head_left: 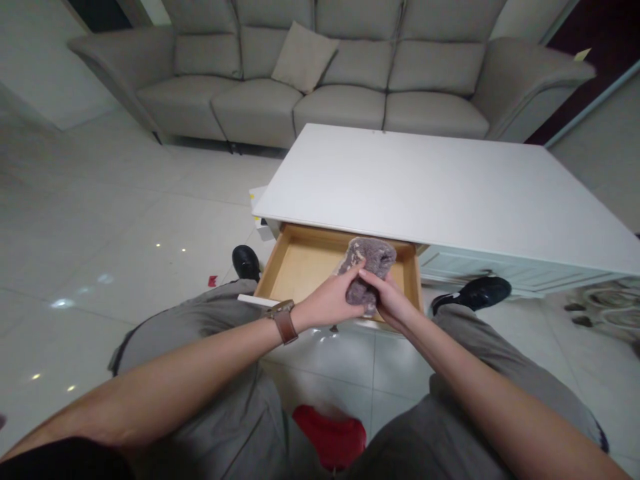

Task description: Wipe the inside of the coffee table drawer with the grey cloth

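A folded, fuzzy grey-purple cloth (376, 255) is bunched between my two hands, above the right part of the pulled-out drawer (305, 260). My left hand (333, 293), with a watch on a brown strap at the wrist, grips the cloth from its left side. On the other side my right hand (393, 300) is closed on it, thumb laid over the front. The thumbs nearly meet in the middle. The drawer has a light wooden inside and a white front; the cloth and hands hide its right part.
A white coffee table (425, 180) spreads ahead and to the right. Behind it stands a long grey sofa (260, 100) with a beige cushion (304, 57). A small white box (264, 230) sits at the table's left end. Below me shows a red seat (333, 437).
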The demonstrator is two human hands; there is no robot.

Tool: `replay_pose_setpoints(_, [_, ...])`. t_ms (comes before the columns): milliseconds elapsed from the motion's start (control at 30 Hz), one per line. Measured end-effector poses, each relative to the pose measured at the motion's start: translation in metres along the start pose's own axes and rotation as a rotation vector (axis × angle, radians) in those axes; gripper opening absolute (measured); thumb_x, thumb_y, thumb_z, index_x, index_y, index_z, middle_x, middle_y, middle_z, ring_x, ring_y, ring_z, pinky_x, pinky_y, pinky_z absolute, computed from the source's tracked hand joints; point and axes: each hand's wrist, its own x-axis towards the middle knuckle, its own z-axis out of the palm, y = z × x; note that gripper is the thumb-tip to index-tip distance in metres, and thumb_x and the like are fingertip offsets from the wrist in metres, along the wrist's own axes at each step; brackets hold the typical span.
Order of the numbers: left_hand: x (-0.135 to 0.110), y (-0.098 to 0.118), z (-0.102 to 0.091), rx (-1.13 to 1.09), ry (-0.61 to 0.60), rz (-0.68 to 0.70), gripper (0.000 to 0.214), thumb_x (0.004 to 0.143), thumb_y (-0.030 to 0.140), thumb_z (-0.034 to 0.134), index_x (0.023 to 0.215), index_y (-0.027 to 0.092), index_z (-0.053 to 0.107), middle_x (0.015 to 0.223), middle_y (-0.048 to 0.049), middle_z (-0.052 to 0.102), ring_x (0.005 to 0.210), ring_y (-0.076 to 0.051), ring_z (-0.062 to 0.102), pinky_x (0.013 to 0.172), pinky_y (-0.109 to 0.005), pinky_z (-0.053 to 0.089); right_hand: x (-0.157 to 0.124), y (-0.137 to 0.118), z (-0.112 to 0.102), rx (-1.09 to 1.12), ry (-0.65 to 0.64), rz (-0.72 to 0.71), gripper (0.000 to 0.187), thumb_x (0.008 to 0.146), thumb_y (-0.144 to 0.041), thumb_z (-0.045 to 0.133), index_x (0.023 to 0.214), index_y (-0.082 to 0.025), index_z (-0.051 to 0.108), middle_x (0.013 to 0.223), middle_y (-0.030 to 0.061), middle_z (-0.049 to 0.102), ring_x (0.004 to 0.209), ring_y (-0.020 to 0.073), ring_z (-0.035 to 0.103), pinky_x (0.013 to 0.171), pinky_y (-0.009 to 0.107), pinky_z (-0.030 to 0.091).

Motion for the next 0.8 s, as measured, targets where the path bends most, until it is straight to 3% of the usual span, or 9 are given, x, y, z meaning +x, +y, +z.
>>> replay_pose_setpoints(67, [-0.003, 0.002, 0.007, 0.015, -0.121, 0.056, 0.077, 0.081, 0.027, 0.071, 0.153, 0.017, 0.047, 0.14, -0.0154, 0.067, 0.12, -0.029, 0.067, 0.105, -0.042, 0.052, 0.01, 0.005, -0.006, 0.014, 0.108, -0.039, 0.055, 0.067, -0.042, 0.086, 0.114, -0.022, 0.067, 0.1, 0.0055, 0.078, 0.091, 0.0254, 0.073, 0.088, 0.043, 0.06])
replay_pose_setpoints(167, [-0.003, -0.002, 0.006, 0.116, -0.16, 0.107, 0.071, 0.081, 0.02, 0.067, 0.15, 0.016, 0.051, 0.147, -0.0151, 0.063, 0.128, -0.028, 0.063, 0.111, -0.041, 0.048, 0.032, 0.005, -0.022, -0.175, 0.231, -0.182, 0.044, 0.065, -0.033, 0.082, 0.105, -0.019, 0.071, 0.1, 0.0049, 0.079, 0.096, 0.0263, 0.071, 0.097, 0.046, 0.055])
replay_pose_setpoints(300, [-0.004, -0.019, -0.003, 0.438, -0.275, 0.027, 0.053, 0.081, 0.018, 0.063, 0.134, 0.015, 0.065, 0.134, -0.0158, 0.071, 0.122, -0.031, 0.067, 0.105, -0.042, 0.052, 0.051, -0.002, -0.037, -0.621, 0.269, -0.423, 0.046, 0.073, -0.024, 0.068, 0.119, -0.021, 0.07, 0.108, 0.0045, 0.078, 0.105, 0.0274, 0.069, 0.107, 0.047, 0.049])
replay_pose_setpoints(433, [-0.016, -0.041, -0.01, 0.78, -0.447, -0.107, 0.033, 0.082, 0.02, 0.064, 0.114, 0.016, 0.072, 0.117, -0.0174, 0.076, 0.109, -0.033, 0.072, 0.089, -0.042, 0.057, 0.057, 0.007, -0.04, -1.317, 0.021, -0.456, 0.062, 0.082, -0.017, 0.059, 0.144, -0.021, 0.06, 0.133, 0.0121, 0.071, 0.12, 0.0326, 0.064, 0.11, 0.048, 0.047])
replay_pose_setpoints(533, [-0.03, -0.057, -0.016, 0.853, -0.536, -0.152, 0.028, 0.084, 0.019, 0.065, 0.111, 0.016, 0.071, 0.113, -0.0169, 0.075, 0.106, -0.03, 0.072, 0.086, -0.038, 0.056, 0.062, 0.038, -0.047, -1.733, -0.287, -0.298, 0.064, 0.086, -0.013, 0.054, 0.15, -0.02, 0.056, 0.157, 0.0165, 0.052, 0.139, 0.036, 0.052, 0.116, 0.053, 0.041])
replay_pose_setpoints(600, [-0.04, -0.065, -0.02, 0.846, -0.533, -0.12, 0.027, 0.089, 0.016, 0.059, 0.114, 0.016, 0.069, 0.116, -0.0158, 0.074, 0.109, -0.028, 0.071, 0.087, -0.037, 0.056, 0.066, 0.062, -0.056, -1.884, -0.434, -0.129, 0.067, 0.089, -0.015, 0.054, 0.155, -0.024, 0.051, 0.169, 0.0146, 0.036, 0.15, 0.0414, 0.039, 0.115, 0.061, 0.04])
replay_pose_setpoints(667, [-0.048, -0.072, -0.024, 0.833, -0.5, -0.081, 0.026, 0.093, 0.013, 0.053, 0.114, 0.017, 0.068, 0.116, -0.0144, 0.074, 0.108, -0.027, 0.071, 0.086, -0.036, 0.055, 0.069, 0.081, -0.065, -1.955, -0.488, -0.029, 0.078, 0.087, -0.02, 0.061, 0.162, -0.031, 0.042, 0.176, 0.0108, 0.018, 0.155, 0.0496, 0.024, 0.111, 0.069, 0.041])
replay_pose_setpoints(733, [-0.055, -0.076, -0.029, 0.832, -0.463, -0.061, 0.026, 0.096, 0.012, 0.049, 0.115, 0.017, 0.066, 0.113, -0.0136, 0.074, 0.105, -0.026, 0.071, 0.083, -0.036, 0.055, 0.074, 0.092, -0.073, -1.975, -0.48, -0.028, 0.091, 0.084, -0.023, 0.067, 0.166, -0.036, 0.029, 0.177, 0.0098, 0.009, 0.155, 0.0542, 0.018, 0.109, 0.07, 0.042])
replay_pose_setpoints(800, [-0.062, -0.08, -0.032, 0.845, -0.434, -0.054, 0.026, 0.096, 0.011, 0.049, 0.116, 0.017, 0.065, 0.108, -0.0136, 0.074, 0.102, -0.027, 0.072, 0.08, -0.036, 0.055, 0.08, 0.096, -0.075, -1.992, -0.453, -0.063, 0.098, 0.083, -0.024, 0.068, 0.168, -0.038, 0.021, 0.177, 0.0115, 0.01, 0.154, 0.0552, 0.02, 0.11, 0.07, 0.041])
